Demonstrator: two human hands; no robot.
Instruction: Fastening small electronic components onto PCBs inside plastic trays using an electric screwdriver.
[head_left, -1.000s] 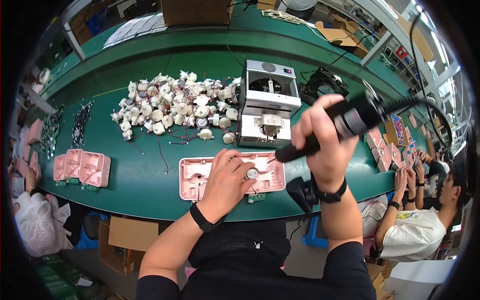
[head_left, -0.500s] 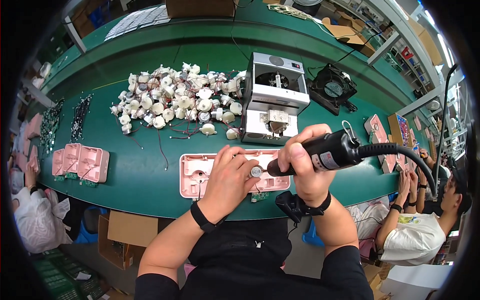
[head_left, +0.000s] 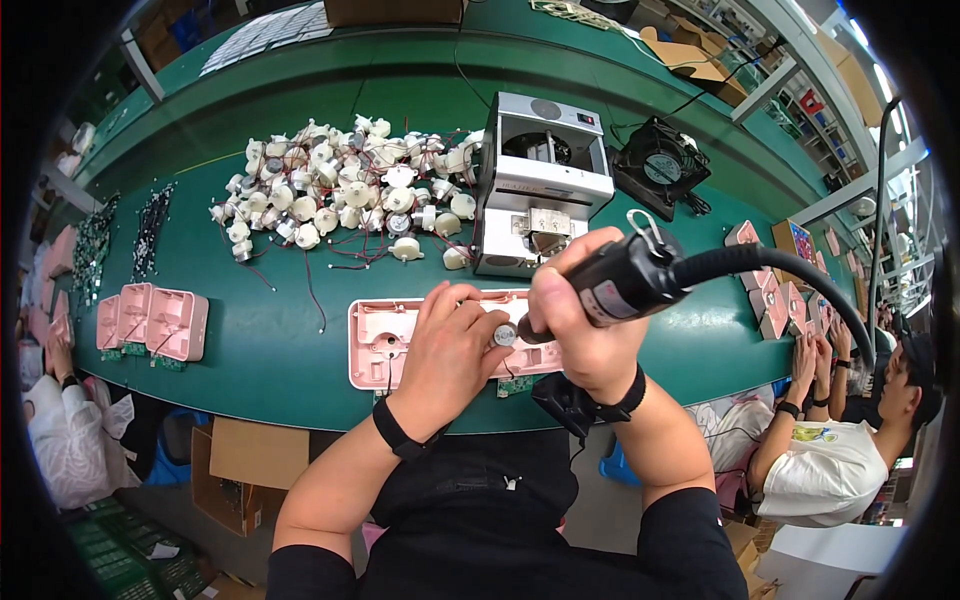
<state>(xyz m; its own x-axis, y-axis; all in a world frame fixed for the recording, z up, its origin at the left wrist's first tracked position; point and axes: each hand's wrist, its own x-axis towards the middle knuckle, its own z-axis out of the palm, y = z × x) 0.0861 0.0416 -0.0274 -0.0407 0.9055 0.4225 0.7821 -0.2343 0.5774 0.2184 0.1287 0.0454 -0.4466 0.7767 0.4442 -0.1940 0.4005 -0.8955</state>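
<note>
A long pink plastic housing (head_left: 368, 325) lies open side up on the green table in front of me. My left hand (head_left: 440, 345) reaches over its middle, with thumb and fingers closed around a small motor (head_left: 504, 335) whose round silver end faces up. In my right fist (head_left: 590, 345) is a black corded electric screwdriver (head_left: 628, 278), tilted with its tip end down beside the motor. My fingers hide the screwdriver's bit and whatever it touches. A green circuit board (head_left: 516, 386) sticks out at the housing's near edge.
Behind the housing is a pile of white motors (head_left: 355, 195) with wires. A grey-white machine (head_left: 545, 190) and a black fan (head_left: 662, 168) stand to its right. More pink housings (head_left: 180, 325) sit at left. Co-workers sit on both sides; one (head_left: 835, 460) is at right.
The screwdriver has tipped more upright, and my right hand has shifted slightly left. My left hand keeps its hold on the motor. The whole view has moved a little.
</note>
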